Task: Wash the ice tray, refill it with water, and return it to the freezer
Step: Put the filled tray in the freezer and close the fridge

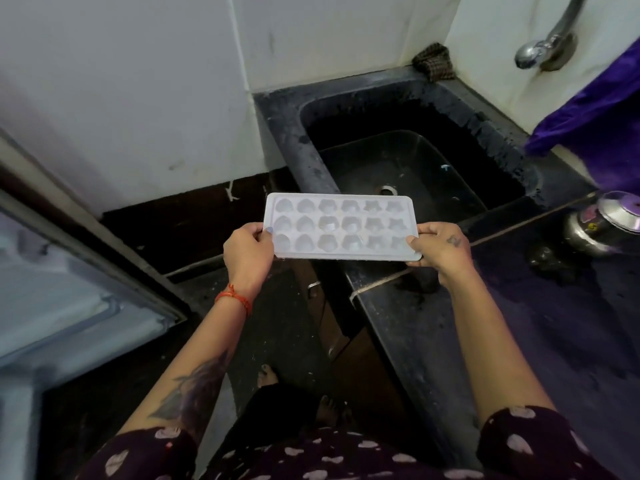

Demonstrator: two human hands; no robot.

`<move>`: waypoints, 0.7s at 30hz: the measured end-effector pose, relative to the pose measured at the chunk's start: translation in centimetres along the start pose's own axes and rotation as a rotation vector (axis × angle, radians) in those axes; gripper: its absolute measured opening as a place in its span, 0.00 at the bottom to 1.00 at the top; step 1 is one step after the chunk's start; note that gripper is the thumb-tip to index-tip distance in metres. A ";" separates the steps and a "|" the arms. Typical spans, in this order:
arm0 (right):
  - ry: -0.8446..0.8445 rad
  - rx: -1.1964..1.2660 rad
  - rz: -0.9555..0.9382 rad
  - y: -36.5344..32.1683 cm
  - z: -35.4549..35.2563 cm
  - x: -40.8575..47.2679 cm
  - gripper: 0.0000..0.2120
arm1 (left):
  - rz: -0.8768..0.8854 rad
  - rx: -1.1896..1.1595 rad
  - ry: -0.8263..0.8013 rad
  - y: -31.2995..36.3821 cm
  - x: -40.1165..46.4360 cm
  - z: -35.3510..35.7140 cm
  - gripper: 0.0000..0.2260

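Person stood at the near edge of the black counter (554, 341), white ice tray (339, 226) held level in the air between both hands, cavities up, just near of the black sink (415, 161). Left hand (247, 252) gripped the tray's left end, thumb on top, fingers curled beneath. Right hand (441, 245) gripped the right end likewise. Whether cavities held water: could not tell. Chrome tap (547, 46) on the far-right wall. Steel lidded pot (606, 223) sat on the counter, right. Purple cloth (595, 119) hung at far right. Open fridge door (69, 271) stood left.
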State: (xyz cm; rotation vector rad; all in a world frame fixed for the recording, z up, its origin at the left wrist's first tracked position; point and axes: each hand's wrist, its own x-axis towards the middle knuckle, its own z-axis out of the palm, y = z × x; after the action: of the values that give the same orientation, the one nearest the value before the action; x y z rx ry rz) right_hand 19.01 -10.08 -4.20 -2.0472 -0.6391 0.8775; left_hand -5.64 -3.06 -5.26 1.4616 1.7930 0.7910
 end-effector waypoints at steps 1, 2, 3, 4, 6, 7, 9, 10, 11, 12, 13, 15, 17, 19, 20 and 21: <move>-0.021 -0.008 -0.015 -0.2 0.7 -0.2 0.10 | -0.014 -0.001 0.018 -0.6 -0.1 -0.7 0.11; -0.046 -0.017 -0.031 -0.5 1.5 -0.5 0.10 | -0.032 -0.008 0.035 -1.2 -0.3 -1.5 0.11; -0.071 -0.022 -0.047 -0.8 2.3 -0.7 0.09 | -0.048 -0.019 0.048 -1.8 -0.4 -2.3 0.12; -0.094 -0.025 -0.061 -1.0 3.0 -1.0 0.09 | -0.064 -0.031 0.058 -2.4 -0.5 -3.0 0.12; -0.131 -0.040 -0.081 -1.5 4.6 -1.4 0.09 | -0.094 -0.042 0.081 -3.7 -0.6 -4.6 0.11; -0.147 -0.051 -0.091 -1.8 5.4 -1.7 0.09 | -0.105 -0.053 0.095 -4.3 -0.6 -5.5 0.11; -0.181 -0.060 -0.112 -2.4 7.2 -2.3 0.10 | -0.121 -0.084 0.130 -5.5 -0.7 -7.2 0.09; -0.195 -0.060 -0.118 -2.6 8.2 -2.7 0.10 | -0.128 -0.093 0.147 -6.0 -0.7 -8.1 0.08; -0.207 -0.066 -0.120 -2.9 9.2 -3.1 0.10 | -0.137 -0.098 0.162 -6.7 -0.7 -9.1 0.08; -0.223 -0.075 -0.124 -3.3 10.3 -3.5 0.10 | -0.147 -0.103 0.175 -7.4 -0.7 -10.1 0.08; -0.244 -0.083 -0.129 -3.6 11.4 -4.1 0.10 | -0.154 -0.106 0.187 -8.2 -0.7 -11.1 0.08; -0.287 -0.092 -0.145 -4.2 13.6 -5.3 0.10 | -0.169 -0.119 0.210 -9.8 -0.7 -13.1 0.08; -0.317 -0.113 -0.176 -4.7 15.8 -6.6 0.10 | -0.188 -0.118 0.240 -11.5 -0.7 -15.2 0.08; -0.333 -0.137 -0.210 -5.4 18.1 -8.1 0.11 | -0.212 -0.121 0.265 -13.3 -0.8 -17.3 0.09; -0.344 -0.144 -0.225 -5.7 19.2 -8.9 0.11 | -0.226 -0.130 0.279 -14.1 -0.9 -18.4 0.10; -0.355 -0.150 -0.242 -6.1 20.5 -9.7 0.11 | -0.240 -0.137 0.294 -15.1 -0.9 -19.4 0.11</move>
State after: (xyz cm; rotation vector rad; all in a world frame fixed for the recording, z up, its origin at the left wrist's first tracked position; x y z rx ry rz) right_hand -3.57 -3.66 -4.69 -1.9039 -1.1520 1.0835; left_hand -29.88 -7.41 -5.95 1.0590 2.0401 1.0207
